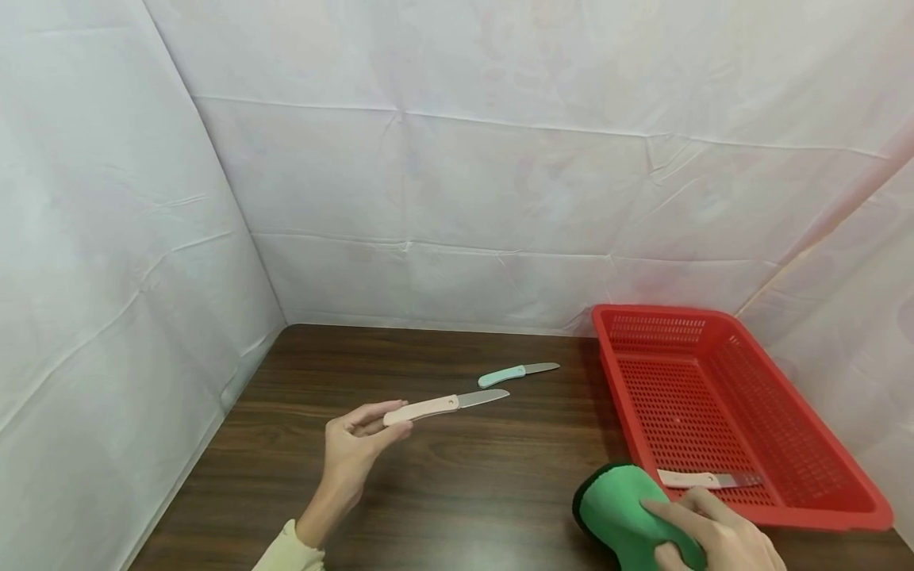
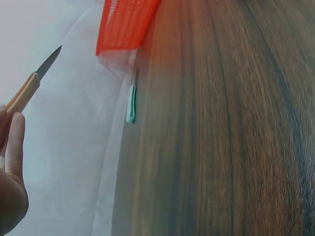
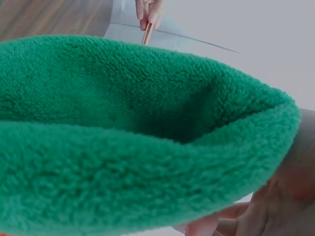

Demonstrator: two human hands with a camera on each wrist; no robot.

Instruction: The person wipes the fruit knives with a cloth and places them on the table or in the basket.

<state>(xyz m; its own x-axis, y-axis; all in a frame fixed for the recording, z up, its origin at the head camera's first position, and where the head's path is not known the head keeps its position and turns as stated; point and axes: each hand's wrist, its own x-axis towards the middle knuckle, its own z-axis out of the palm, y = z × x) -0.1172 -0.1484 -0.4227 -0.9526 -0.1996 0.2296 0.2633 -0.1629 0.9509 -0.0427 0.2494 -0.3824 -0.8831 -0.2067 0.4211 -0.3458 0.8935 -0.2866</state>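
Note:
My left hand (image 1: 353,452) pinches a pale pink folding knife (image 1: 423,409) by the end of its handle, blade out and pointing right, held up over the table. In the left wrist view the same knife (image 2: 23,96) tilts upward at the left edge. My right hand (image 1: 721,535) grips a green fleecy cloth (image 1: 628,507) with a dark edge, beside the basket's near left corner. The cloth (image 3: 123,167) fills most of the right wrist view, folded over and hiding part of that hand. Farther back on the table lies a light blue folding knife (image 1: 503,376), its blade open.
A red plastic basket (image 1: 617,388) with slotted walls stands at the right. Inside its near end rests another pale pink knife (image 1: 689,479), blade open. Brown wood-grain table (image 1: 321,365) lies below, with white sheeting (image 1: 457,182) hanging behind and at both sides.

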